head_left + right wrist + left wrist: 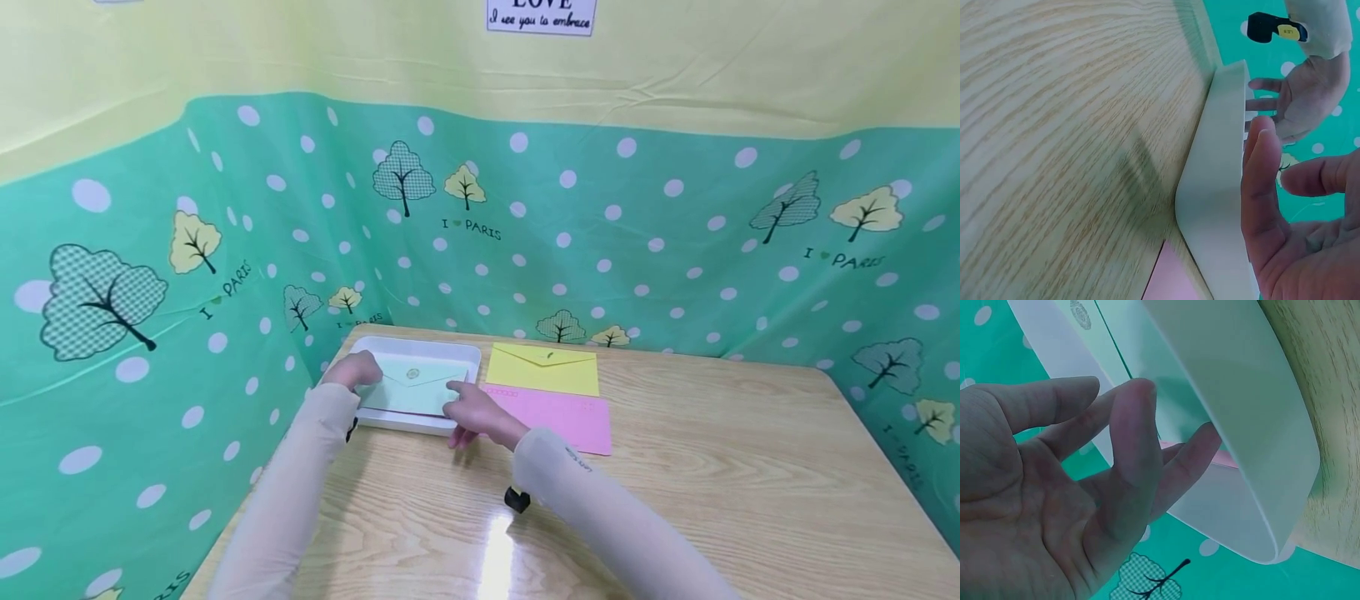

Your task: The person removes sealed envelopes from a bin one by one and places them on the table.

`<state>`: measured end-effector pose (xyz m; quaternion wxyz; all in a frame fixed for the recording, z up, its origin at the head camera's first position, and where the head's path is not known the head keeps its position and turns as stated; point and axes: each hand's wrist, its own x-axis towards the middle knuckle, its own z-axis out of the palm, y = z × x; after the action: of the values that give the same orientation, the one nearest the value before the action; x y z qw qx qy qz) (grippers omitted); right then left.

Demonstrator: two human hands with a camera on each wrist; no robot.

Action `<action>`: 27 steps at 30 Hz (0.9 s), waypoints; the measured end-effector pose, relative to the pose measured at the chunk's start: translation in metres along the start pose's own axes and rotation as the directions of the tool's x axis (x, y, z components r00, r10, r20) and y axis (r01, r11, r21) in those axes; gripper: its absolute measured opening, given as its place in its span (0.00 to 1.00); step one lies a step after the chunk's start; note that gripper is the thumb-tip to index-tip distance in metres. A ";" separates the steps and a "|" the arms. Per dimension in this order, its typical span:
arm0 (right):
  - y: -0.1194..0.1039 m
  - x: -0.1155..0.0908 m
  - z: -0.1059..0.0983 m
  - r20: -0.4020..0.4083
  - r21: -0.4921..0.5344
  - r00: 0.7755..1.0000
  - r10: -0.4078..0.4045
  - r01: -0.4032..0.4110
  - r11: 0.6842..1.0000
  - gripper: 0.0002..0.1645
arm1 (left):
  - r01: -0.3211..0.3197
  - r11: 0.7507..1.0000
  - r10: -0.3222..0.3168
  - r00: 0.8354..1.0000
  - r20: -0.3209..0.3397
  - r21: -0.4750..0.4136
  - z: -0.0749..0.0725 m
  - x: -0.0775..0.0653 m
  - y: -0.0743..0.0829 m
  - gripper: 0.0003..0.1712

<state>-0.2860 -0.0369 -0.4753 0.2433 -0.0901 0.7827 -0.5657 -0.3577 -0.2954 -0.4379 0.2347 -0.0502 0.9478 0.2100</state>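
A pale green envelope (416,398) with a round seal on its flap lies in a white tray (405,422) at the table's back left. My left hand (354,371) is at the envelope's left end, its fingers reaching inside the tray with slight bends in the left wrist view. A thin pink edge (1227,460) shows beneath the envelope there. At the opposite end my right hand (482,414) extends its index finger over the envelope's right edge, other fingers lower by the tray's outer wall. Its thumb and fingers stand apart in the right wrist view.
To the tray's right lies a yellow envelope (543,371), with a pink envelope (566,421) just in front of it. The wooden table (720,475) extends to the right. A green dotted cloth (637,225) hangs behind and along the left side.
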 end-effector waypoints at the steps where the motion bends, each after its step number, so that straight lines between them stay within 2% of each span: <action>1: -0.001 -0.001 0.000 -0.012 -0.002 1.000 -0.008 0.008 1.000 0.41 | 0.002 1.000 -0.002 1.000 -0.001 -0.003 0.000 0.000 0.000 0.24; 6: -0.004 -0.003 0.002 -0.110 0.019 0.993 -0.051 0.053 0.998 0.37 | 0.015 1.000 -0.015 1.000 0.001 -0.017 0.002 -0.002 -0.001 0.26; 10: -0.007 -0.003 0.002 -0.168 0.069 0.983 -0.068 0.081 0.994 0.38 | 0.016 1.000 -0.016 1.000 0.001 -0.021 0.003 -0.002 -0.001 0.27; 17: -0.012 0.002 0.006 -0.274 0.169 0.961 -0.034 0.083 0.982 0.37 | -0.019 1.000 0.019 1.000 -0.013 0.018 0.003 -0.004 -0.003 0.29; 22: -0.010 0.009 0.008 -0.314 0.210 0.949 0.002 0.067 0.975 0.33 | -0.039 0.999 0.040 0.999 -0.009 0.030 0.002 -0.006 0.000 0.28; 27: -0.005 0.014 0.008 -0.316 0.216 0.949 0.015 0.056 0.975 0.35 | -0.040 0.999 0.041 0.999 -0.019 0.032 0.002 -0.008 0.004 0.27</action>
<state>-0.2951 -0.0512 -0.4762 0.1176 0.0211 0.7425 -0.6592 -0.3506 -0.2911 -0.4344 0.2216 -0.0295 0.9541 0.1993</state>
